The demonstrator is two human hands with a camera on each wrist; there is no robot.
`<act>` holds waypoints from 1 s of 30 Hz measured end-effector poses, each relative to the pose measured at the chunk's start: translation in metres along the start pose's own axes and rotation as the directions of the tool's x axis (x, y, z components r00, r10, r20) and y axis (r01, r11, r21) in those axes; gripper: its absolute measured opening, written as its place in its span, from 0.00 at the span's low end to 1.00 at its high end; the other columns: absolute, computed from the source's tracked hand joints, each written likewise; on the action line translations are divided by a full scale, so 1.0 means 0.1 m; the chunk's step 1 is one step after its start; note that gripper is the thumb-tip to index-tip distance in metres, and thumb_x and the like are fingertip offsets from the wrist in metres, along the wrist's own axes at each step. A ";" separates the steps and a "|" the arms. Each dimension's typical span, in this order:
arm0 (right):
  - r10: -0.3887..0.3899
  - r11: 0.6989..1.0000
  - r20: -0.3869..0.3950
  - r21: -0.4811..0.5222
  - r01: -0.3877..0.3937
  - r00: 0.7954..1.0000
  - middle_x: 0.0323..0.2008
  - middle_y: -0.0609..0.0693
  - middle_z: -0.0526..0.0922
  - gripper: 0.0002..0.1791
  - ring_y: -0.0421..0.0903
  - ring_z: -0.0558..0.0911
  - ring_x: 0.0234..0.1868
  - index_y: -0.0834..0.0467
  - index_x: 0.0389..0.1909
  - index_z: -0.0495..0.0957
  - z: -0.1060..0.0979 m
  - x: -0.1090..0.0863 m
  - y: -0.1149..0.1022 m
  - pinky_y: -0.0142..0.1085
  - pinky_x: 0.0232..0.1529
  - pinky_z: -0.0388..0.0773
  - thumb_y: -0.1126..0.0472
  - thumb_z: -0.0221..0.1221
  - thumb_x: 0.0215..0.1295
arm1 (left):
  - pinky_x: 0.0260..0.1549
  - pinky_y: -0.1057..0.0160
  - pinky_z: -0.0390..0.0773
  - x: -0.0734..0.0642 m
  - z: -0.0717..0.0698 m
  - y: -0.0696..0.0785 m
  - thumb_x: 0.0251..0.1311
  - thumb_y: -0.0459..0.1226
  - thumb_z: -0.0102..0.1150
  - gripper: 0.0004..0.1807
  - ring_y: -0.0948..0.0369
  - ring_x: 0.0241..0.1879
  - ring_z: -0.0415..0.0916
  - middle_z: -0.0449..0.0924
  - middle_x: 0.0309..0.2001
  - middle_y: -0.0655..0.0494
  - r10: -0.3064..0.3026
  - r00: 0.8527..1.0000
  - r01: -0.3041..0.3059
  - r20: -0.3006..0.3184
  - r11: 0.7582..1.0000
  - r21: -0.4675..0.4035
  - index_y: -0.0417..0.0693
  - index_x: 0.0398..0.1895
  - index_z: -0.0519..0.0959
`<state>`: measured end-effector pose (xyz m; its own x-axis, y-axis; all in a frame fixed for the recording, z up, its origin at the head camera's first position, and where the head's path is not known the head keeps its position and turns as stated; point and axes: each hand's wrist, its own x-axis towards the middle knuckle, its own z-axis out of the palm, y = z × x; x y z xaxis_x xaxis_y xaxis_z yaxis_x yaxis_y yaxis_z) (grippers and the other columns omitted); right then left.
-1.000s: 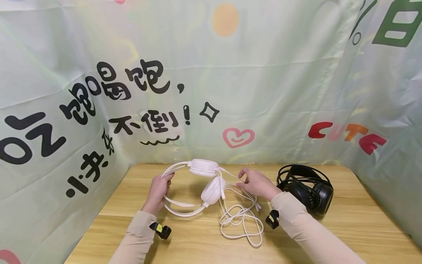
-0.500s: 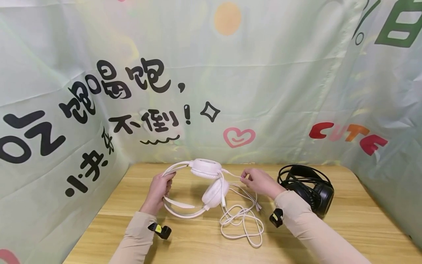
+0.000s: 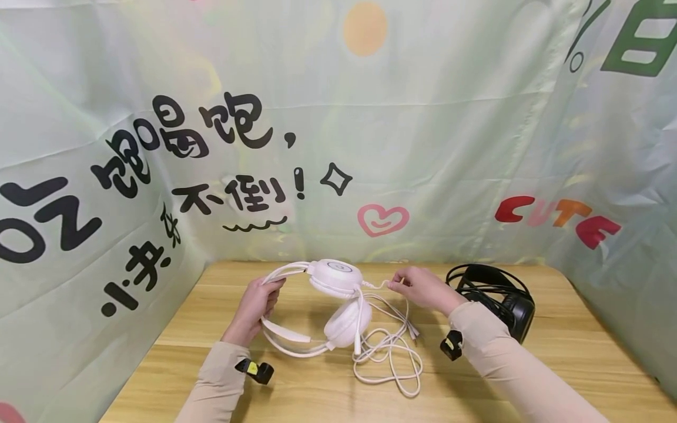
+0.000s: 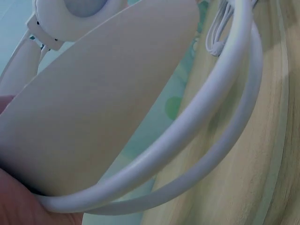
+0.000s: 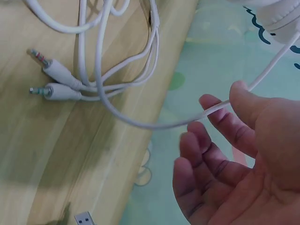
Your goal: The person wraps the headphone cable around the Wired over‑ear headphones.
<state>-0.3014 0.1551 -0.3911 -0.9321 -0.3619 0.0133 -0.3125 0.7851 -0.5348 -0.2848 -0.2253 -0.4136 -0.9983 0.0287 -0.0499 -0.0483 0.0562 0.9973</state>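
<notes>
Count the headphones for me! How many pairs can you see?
2. The white headphones are held in the left hand; the black headphones lie at the right on the wooden table, partly hidden behind the right sleeve.

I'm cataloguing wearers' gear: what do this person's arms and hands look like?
The left sleeve and right sleeve are plain, long and light beige. Near each wrist sits a small black camera, the left one marked yellow. The left hand and right hand wear no gloves.
</notes>
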 end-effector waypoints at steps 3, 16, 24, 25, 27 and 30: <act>-0.004 1.000 0.012 0.001 0.004 1.000 0.22 0.45 0.76 0.20 0.42 0.68 0.24 0.53 0.31 0.84 -0.04 0.00 0.02 0.37 0.32 0.69 0.46 0.56 0.83 | 0.15 0.70 0.54 -0.01 0.00 0.01 0.77 0.39 0.57 0.19 0.68 0.12 0.48 0.54 0.14 0.66 0.008 0.999 -0.007 0.033 1.000 -0.003 0.50 0.24 0.68; -0.059 0.997 0.130 0.049 0.053 0.990 0.15 0.45 0.77 0.30 0.42 0.76 0.18 0.53 0.18 0.74 -0.19 0.00 0.02 0.35 0.33 0.74 0.41 0.59 0.79 | 0.14 0.70 0.54 -0.04 -0.03 0.00 0.77 0.37 0.55 0.16 0.68 0.13 0.50 0.55 0.16 0.63 0.045 0.984 -0.044 0.171 0.999 -0.007 0.48 0.26 0.70; -0.088 0.991 0.220 0.117 0.063 0.972 0.14 0.40 0.60 0.29 0.38 0.60 0.16 0.49 0.17 0.64 -0.33 0.04 0.01 0.32 0.24 0.65 0.44 0.65 0.76 | 0.15 0.70 0.55 -0.05 -0.06 -0.04 0.78 0.36 0.54 0.14 0.68 0.13 0.51 0.55 0.16 0.62 0.107 0.963 -0.115 0.245 0.993 0.019 0.48 0.28 0.72; -0.094 0.991 0.226 0.116 0.069 0.969 0.15 0.40 0.60 0.29 0.38 0.59 0.16 0.49 0.17 0.65 -0.35 0.04 0.01 0.32 0.24 0.64 0.45 0.66 0.75 | 0.15 0.70 0.55 -0.06 -0.07 -0.05 0.78 0.37 0.54 0.14 0.68 0.12 0.51 0.55 0.16 0.63 0.117 0.960 -0.128 0.255 0.992 0.024 0.48 0.29 0.73; -0.095 0.992 0.230 0.102 0.073 0.969 0.15 0.39 0.60 0.29 0.38 0.57 0.18 0.49 0.16 0.65 -0.38 0.05 0.00 0.31 0.25 0.62 0.45 0.68 0.72 | 0.14 0.70 0.56 -0.07 -0.08 -0.04 0.78 0.36 0.54 0.12 0.68 0.12 0.51 0.56 0.15 0.63 0.134 0.953 -0.149 0.272 0.988 0.036 0.48 0.31 0.76; -0.091 0.994 0.210 0.074 0.077 0.973 0.15 0.39 0.61 0.29 0.38 0.56 0.20 0.49 0.15 0.67 -0.42 0.06 -0.03 0.31 0.27 0.60 0.45 0.72 0.68 | 0.14 0.71 0.56 -0.09 -0.08 -0.01 0.77 0.35 0.52 0.09 0.69 0.12 0.52 0.57 0.15 0.64 0.145 0.948 -0.169 0.285 0.984 0.062 0.40 0.42 0.82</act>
<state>-0.3143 0.1719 -0.3541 -0.8404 -0.5295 -0.1157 -0.3692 0.7156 -0.5930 -0.2758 -0.2332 -0.4138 -0.9441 0.3193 0.0821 0.1236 0.1121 0.9860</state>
